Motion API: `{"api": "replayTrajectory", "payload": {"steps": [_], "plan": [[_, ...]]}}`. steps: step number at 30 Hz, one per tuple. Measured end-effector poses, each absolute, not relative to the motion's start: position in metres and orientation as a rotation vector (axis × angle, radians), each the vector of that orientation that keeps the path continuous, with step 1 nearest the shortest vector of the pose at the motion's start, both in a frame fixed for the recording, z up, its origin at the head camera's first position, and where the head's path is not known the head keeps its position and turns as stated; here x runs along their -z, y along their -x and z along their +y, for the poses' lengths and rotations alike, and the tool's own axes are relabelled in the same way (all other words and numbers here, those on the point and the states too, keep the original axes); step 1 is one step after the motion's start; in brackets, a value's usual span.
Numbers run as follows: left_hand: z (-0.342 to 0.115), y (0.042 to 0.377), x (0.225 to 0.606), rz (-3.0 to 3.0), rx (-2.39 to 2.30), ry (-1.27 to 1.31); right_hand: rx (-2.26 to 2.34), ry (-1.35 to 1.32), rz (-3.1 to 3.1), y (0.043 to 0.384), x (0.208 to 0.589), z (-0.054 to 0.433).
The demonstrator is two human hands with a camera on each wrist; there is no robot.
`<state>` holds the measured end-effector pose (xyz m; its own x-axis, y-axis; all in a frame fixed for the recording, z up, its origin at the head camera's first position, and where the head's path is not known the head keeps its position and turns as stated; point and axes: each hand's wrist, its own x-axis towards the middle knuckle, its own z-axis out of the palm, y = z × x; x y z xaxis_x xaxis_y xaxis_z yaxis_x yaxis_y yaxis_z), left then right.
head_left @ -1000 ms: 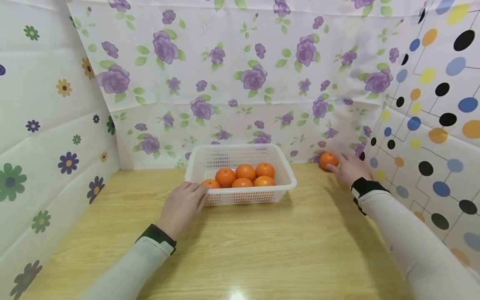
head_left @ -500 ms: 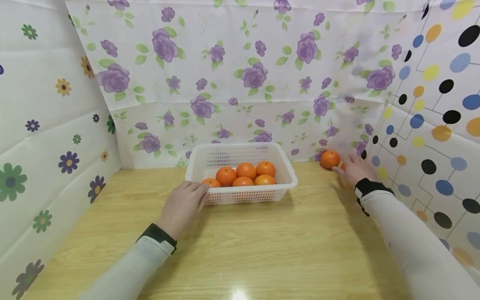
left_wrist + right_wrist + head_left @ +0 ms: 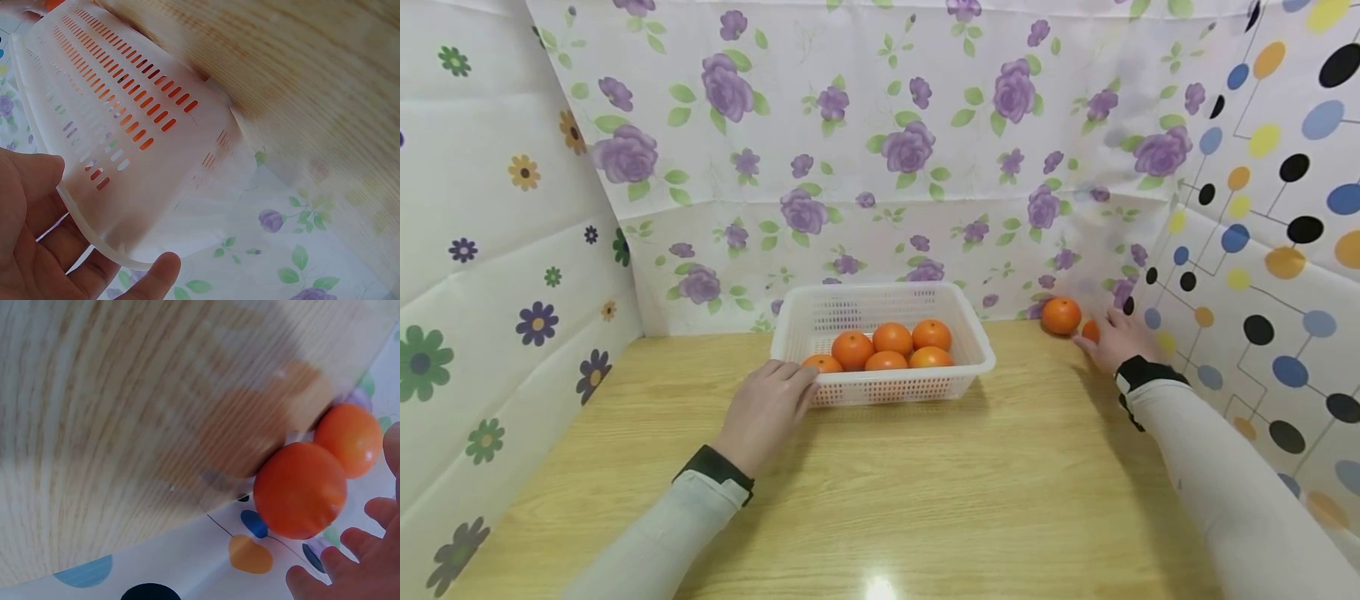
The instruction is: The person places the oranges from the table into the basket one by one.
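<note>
My left hand [image 3: 766, 417] holds the near left corner of a white perforated plastic basket [image 3: 895, 390]. In the left wrist view its thumb [image 3: 44, 172] and fingers lie at the basket's rim. Inside the basket sit several orange mandarins [image 3: 892, 339]. At the back right, one mandarin [image 3: 1062, 317] lies against the flowered wall. A second mandarin [image 3: 1091, 331] is partly hidden behind my right hand [image 3: 1120, 343]. In the right wrist view that hand's fingers [image 3: 340, 565] are spread beside the nearer mandarin [image 3: 300, 490], apparently without gripping it.
A pale wooden table [image 3: 880, 492] lies under everything. Flowered sheeting [image 3: 865, 167] stands behind the basket, a daisy-print sheet [image 3: 512, 275] at left. Dotted sheeting [image 3: 1262, 275] stands close to my right hand.
My right hand has shifted slightly right, away from the left mandarin of the pair, and the second mandarin now shows. My left hand has stayed on the basket.
</note>
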<state>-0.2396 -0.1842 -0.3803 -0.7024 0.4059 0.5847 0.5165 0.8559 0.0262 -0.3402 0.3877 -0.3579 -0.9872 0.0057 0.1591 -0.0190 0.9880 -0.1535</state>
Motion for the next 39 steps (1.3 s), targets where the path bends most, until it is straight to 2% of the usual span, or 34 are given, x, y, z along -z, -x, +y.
{"api": "replayTrajectory", "payload": {"steps": [7, 15, 19, 23, 31, 39], "plan": [[-0.184, 0.239, 0.381, -2.456, 0.246, 0.667, -0.242, -0.015, -2.938, 0.344, 0.367, 0.391], [-0.184, 0.240, 0.380, -2.438, 0.247, 0.671, -0.236, -0.033, -2.943, 0.380, 0.401, 0.431], [-0.183, 0.241, 0.380, -2.442, 0.248, 0.673, -0.267, -0.063, -2.939, 0.387, 0.409, 0.442], [-0.182, 0.241, 0.378, -2.450, 0.254, 0.669, -0.273, -0.063, -2.961, 0.379, 0.399, 0.436], [-0.182, 0.239, 0.375, -2.474, 0.236, 0.648, -0.273, 0.019, -2.992, 0.341, 0.356, 0.394], [-0.183, 0.238, 0.376, -2.488, 0.231, 0.640, -0.297, 0.030, -2.974, 0.370, 0.380, 0.416]]}}
